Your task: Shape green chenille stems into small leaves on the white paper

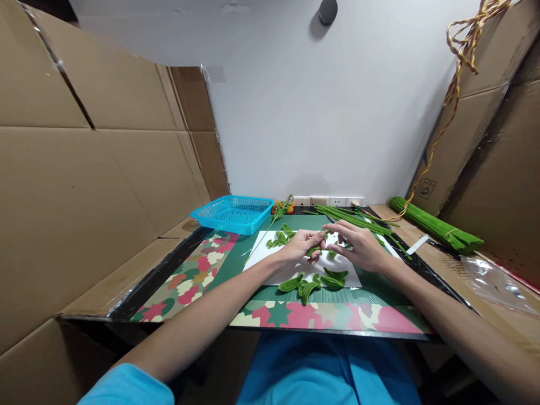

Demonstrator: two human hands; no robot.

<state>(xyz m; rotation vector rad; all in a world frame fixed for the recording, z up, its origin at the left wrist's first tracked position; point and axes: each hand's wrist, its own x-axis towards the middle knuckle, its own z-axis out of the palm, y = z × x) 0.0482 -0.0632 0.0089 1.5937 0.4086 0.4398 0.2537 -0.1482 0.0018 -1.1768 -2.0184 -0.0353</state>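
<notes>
I see my left hand [301, 246] and right hand [358, 246] meeting over the white sheet [270, 264], both pinching a small green pipe-cleaner leaf [314, 250] between them: the left thumb and fingers are closed on one end, and the right fingers curl in toward the other, though I cannot tell just how tightly they grip. I judge the piece very light, fuzzy on the outside with a thin wire inside, so it should bend easily, keep the shape it is given, and not slip. It is best held near the ends, where the wire turns, rather than by the soft pile in the middle. Finished leaves [312, 284] lie in a loose cluster on the near edge of the sheet, and more [280, 237] sit at its far left corner. Straight green stems [354, 220] fan out behind my hands

The sheet rests on a green cutting mat [379, 284] over a camouflage-patterned board [189, 278]. A blue plastic basket [233, 213] stands at the far left, with a flower sprig [282, 209] just beside it. A bundle of green pipe cleaners [434, 226] lies on the right, well apart. Cardboard walls [84, 185] close in both sides, and a white wall [329, 124] stands behind
</notes>
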